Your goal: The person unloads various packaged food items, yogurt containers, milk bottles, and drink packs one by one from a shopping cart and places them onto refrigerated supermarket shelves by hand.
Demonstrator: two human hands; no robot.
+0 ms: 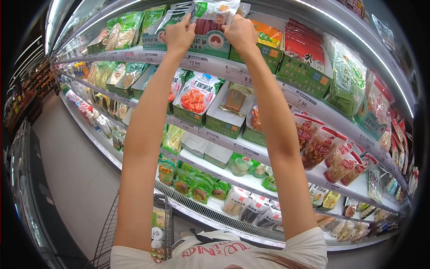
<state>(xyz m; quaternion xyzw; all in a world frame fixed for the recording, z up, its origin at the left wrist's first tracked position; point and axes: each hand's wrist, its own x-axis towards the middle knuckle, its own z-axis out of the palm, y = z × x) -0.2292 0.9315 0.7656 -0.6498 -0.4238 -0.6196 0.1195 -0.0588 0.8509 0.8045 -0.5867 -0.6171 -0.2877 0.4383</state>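
Both my arms reach up to the top visible shelf. A plastic food bag (pixel 215 20) with white and green print and dark red contents stands upright in a green display carton (pixel 210 41). My left hand (pixel 180 36) is closed at the bag's left edge, its index finger pointing up. Pinched at the upper right edge of the same bag are the fingers of my right hand (pixel 242 32). The fingertips of both hands are partly hidden. More green-printed bags (pixel 177 15) stand just left of my left hand, and orange packets (pixel 267 33) sit right of my right hand.
Red packets (pixel 304 42) and green-white bags (pixel 347 74) fill the shelf farther right. Lower down are kimchi-style packs (pixel 197 95), a partly filled carton (pixel 230 107) and red snack bags (pixel 319 145). A wire shopping cart (pixel 105 237) holding goods stands at lower left, beside the aisle floor (pixel 74 143).
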